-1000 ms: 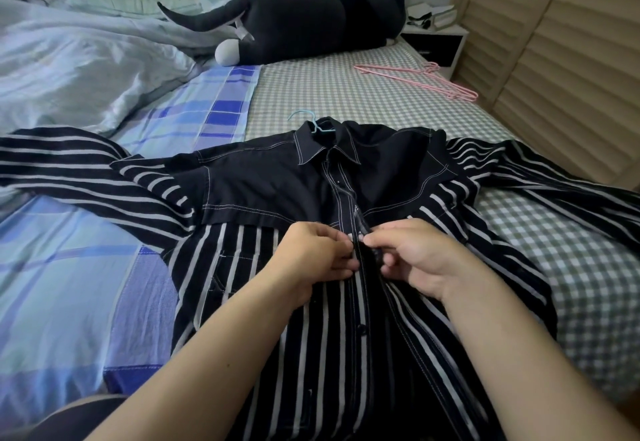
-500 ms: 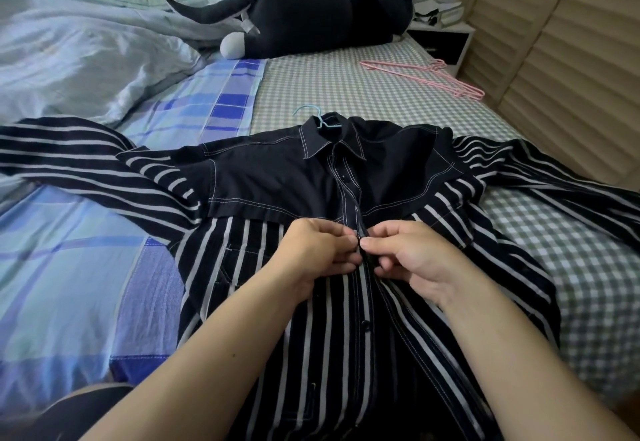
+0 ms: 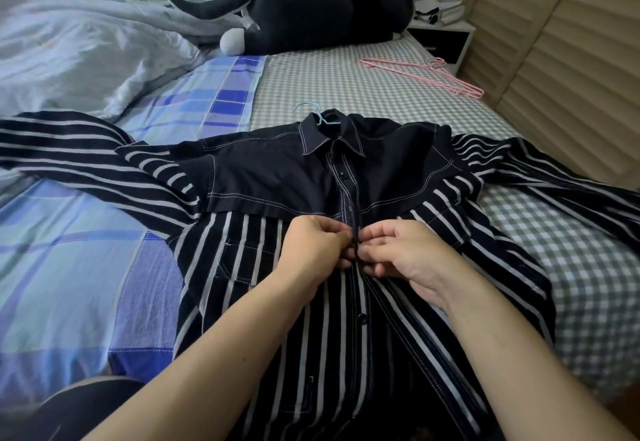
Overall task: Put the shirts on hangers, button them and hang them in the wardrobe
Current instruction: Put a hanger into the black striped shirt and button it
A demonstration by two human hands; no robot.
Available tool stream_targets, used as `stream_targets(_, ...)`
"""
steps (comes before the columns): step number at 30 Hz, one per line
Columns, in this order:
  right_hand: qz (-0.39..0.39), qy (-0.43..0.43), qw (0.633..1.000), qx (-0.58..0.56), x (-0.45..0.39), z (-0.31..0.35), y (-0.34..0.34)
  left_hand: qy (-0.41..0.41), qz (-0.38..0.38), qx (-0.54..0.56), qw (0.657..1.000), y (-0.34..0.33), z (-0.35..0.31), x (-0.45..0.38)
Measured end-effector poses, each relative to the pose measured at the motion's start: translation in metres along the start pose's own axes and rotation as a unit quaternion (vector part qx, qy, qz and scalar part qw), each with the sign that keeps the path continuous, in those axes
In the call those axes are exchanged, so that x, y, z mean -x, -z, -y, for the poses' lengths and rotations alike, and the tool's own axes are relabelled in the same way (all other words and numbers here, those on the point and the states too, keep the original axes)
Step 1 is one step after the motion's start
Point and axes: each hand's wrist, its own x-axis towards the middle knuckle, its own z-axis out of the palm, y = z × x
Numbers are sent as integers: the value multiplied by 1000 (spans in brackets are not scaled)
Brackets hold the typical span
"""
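A dark shirt [image 3: 277,184] with white stripes lies face up on the bed, sleeves spread to both sides. A light blue hanger hook [image 3: 313,114] sticks out of its collar. The upper buttons look fastened; the lower front gapes a little. My left hand [image 3: 315,246] pinches the left edge of the placket at mid-chest. Directly opposite, my right hand [image 3: 401,253] pinches the right edge, fingertips almost touching the left ones. The button between them is hidden by my fingers.
Pink hangers [image 3: 426,75] lie on the checked sheet [image 3: 346,83] at the far right. A dark plush cat [image 3: 311,14] rests near the pillows. A rumpled duvet [image 3: 76,56] covers the left. Slatted wooden doors [image 3: 561,59] stand along the bed's right side, beside a nightstand [image 3: 446,36].
Both hands stay together at the same spot on the placket, fingers shifting slightly. The view has tilted a little, so the shirt sits marginally lower and nearer.
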Motion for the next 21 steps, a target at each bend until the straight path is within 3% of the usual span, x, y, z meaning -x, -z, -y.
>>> stream_targets(8, -69, 86, 983, 147, 14, -10, -15, -23, -7, -7, 1000, 0, 4, 1)
stream_targets(13, -113, 90, 988, 48, 7, -11, -14, -5, -16, 63, 998, 0, 6, -2)
stream_targets(17, -117, 87, 988, 48, 0, -10, -17, -12, -13, 69, 997, 0, 5, 1)
stream_targets(19, -150, 109, 977, 108, -3, -11, -21, -24, -22, 48, 998, -1, 5, 3)
stream_targets(21, -203, 178, 921, 280, -4, -13, -25, -34, -31, 42, 998, -2, 5, 4)
